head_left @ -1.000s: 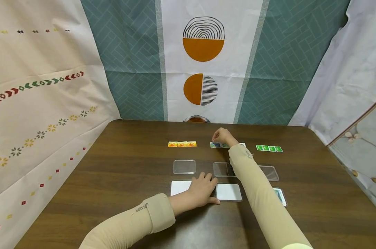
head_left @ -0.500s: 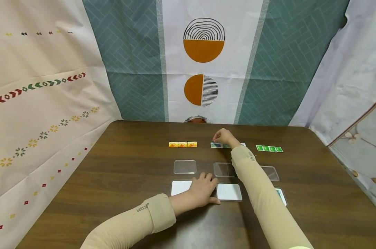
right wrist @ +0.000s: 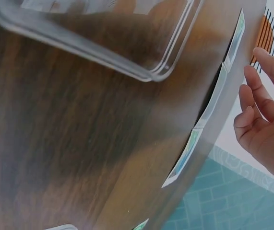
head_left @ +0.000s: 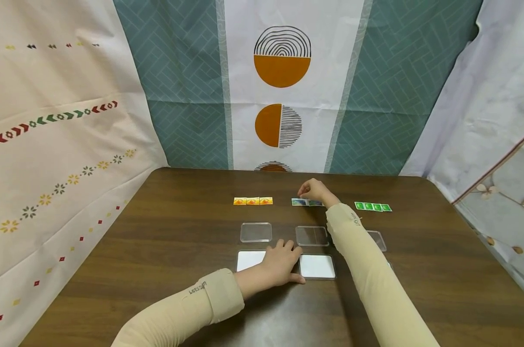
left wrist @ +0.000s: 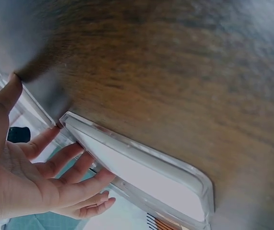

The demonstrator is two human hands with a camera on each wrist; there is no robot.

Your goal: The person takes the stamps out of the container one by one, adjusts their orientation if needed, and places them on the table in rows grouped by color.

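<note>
Fingers spread, my left hand (head_left: 279,265) lies between two white-faced cards in clear cases, the left card (head_left: 248,260) and the right card (head_left: 317,266). In the left wrist view its fingertips touch a case edge beside a white card (left wrist: 141,167). My right hand (head_left: 315,190) reaches to the back of the table, over the left part of a row of blue-green picture cards (head_left: 299,202). The right wrist view has its fingers (right wrist: 254,79) loosely bent beside the row, with nothing visible between them. Its forearm hides the row's right end.
Clear plastic covers, left (head_left: 256,232), middle (head_left: 311,236) and right (head_left: 378,240), lie in a line before the cards. An orange card row (head_left: 253,201) sits at back left, a green row (head_left: 373,206) at back right. My right sleeve (head_left: 366,260) crosses the right cover.
My right hand has shifted slightly right along the blue-green row, its sleeve now covering the row's right end. The left hand stays put.
</note>
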